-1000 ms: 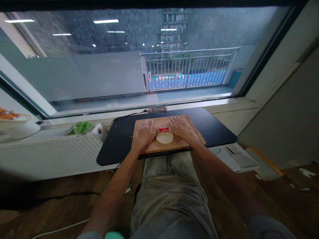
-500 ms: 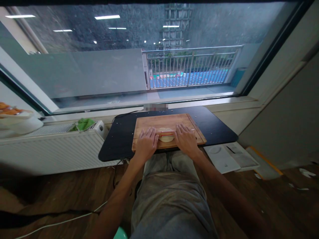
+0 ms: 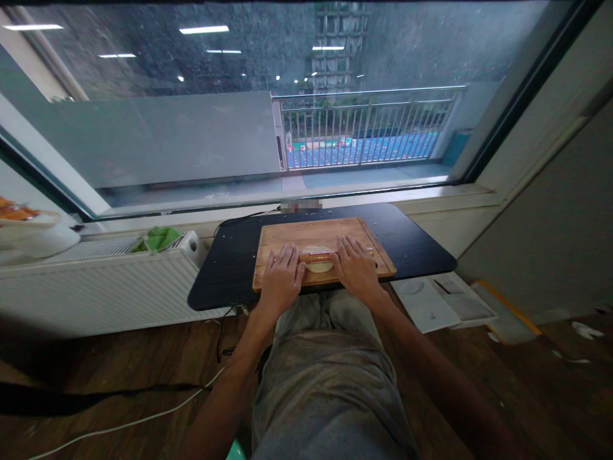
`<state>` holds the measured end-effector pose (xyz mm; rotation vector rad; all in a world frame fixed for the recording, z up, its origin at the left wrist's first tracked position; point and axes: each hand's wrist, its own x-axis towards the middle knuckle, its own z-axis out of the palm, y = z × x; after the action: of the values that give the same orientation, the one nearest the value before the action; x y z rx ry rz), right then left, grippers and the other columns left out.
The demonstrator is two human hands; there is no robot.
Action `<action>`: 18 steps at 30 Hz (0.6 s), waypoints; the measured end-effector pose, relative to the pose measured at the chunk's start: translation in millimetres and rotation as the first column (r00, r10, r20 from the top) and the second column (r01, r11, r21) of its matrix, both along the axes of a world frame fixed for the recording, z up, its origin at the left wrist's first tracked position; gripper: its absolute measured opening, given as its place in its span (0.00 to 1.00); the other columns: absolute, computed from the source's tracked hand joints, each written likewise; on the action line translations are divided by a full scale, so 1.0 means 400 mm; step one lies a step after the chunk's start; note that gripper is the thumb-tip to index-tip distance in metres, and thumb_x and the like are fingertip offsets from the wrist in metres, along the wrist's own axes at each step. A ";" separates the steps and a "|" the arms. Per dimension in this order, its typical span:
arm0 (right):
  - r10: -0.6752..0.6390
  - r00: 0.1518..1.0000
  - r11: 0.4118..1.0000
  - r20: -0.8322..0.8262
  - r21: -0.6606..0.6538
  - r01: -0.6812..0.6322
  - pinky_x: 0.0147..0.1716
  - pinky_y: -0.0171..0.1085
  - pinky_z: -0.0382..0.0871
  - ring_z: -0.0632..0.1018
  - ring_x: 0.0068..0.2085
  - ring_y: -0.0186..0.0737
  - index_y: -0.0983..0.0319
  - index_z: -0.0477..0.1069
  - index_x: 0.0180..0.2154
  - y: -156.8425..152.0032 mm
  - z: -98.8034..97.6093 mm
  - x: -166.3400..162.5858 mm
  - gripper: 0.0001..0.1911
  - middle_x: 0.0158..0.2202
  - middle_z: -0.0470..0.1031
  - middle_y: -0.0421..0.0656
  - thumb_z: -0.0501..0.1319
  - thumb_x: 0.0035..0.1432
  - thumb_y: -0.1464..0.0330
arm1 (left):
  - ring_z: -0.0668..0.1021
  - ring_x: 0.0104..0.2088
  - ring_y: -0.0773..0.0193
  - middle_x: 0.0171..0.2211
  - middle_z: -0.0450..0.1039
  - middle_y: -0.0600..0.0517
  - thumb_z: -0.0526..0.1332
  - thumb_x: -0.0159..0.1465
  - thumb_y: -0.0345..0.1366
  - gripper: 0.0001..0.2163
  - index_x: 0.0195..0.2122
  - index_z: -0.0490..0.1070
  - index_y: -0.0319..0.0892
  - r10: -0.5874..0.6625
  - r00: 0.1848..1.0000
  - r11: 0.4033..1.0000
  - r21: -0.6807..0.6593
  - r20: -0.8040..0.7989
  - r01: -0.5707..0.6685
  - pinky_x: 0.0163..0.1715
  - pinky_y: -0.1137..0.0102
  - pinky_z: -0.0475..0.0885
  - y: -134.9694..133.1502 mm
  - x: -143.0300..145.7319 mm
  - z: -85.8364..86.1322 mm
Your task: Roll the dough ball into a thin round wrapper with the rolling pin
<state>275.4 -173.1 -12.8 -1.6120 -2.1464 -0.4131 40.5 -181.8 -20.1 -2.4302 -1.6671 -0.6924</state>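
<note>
The person's two hands are working over a wooden cutting board point(image 3: 330, 227), which is lying flat on a black counter point(image 3: 220, 281). The left grip point(image 3: 282, 271) is spreading flat over the left part of a wooden rolling pin point(image 3: 318, 257), its fingers pointing forward and its thumb turning inward. The right grip point(image 3: 355, 262) is lying over the pin's right part in much the same way, also wide, with fingers reaching toward the far edge of the board. Neither is curling closed around the wood.

The rolling pin is lying crosswise on a pale disc of dough point(image 3: 319, 268), and the dough is resting on the board between the hands, showing both in front of the pin and behind it. A reddish mark is showing on the pin's middle.

The counter is standing before a large window point(image 3: 182, 137), through which a metal railing point(image 3: 368, 131) is showing. To the left, a green cloth point(image 3: 161, 239) is lying on top of a white radiator point(image 3: 119, 287). A pale cable point(image 3: 129, 425) is running across the brown floor point(image 3: 143, 358).
</note>
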 end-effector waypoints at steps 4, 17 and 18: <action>0.036 0.999 0.999 0.008 -0.023 -0.036 0.73 0.54 0.64 0.75 0.72 0.57 0.74 0.71 0.71 0.021 0.019 0.008 0.32 0.70 0.76 0.63 0.46 0.83 0.60 | 0.71 0.75 0.48 0.73 0.72 0.40 0.49 0.82 0.42 0.24 0.71 0.72 0.40 0.002 1.000 1.000 -0.013 0.014 -0.002 0.79 0.46 0.59 0.030 0.005 0.012; 0.106 0.994 0.994 0.020 -0.033 -0.106 0.64 0.52 0.68 0.77 0.66 0.55 0.63 0.78 0.64 -0.049 0.030 0.038 0.26 0.67 0.80 0.55 0.47 0.83 0.61 | 0.83 0.52 0.50 0.47 0.85 0.42 0.51 0.79 0.36 0.16 0.43 0.79 0.44 0.064 0.998 0.992 -0.107 0.007 -0.063 0.60 0.55 0.74 0.037 0.001 0.055; 0.087 0.996 0.996 0.028 -0.038 -0.086 0.63 0.53 0.68 0.77 0.65 0.56 0.62 0.79 0.62 -0.043 0.031 0.037 0.25 0.67 0.80 0.54 0.47 0.83 0.61 | 0.83 0.52 0.49 0.48 0.85 0.42 0.51 0.79 0.35 0.15 0.43 0.79 0.44 0.065 0.998 0.991 -0.116 0.005 -0.064 0.59 0.55 0.74 0.050 0.005 0.057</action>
<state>290.1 -190.3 -0.3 -1.5351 -2.2487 -0.3751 42.6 -161.9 2.7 -2.4394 -1.8294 -0.6155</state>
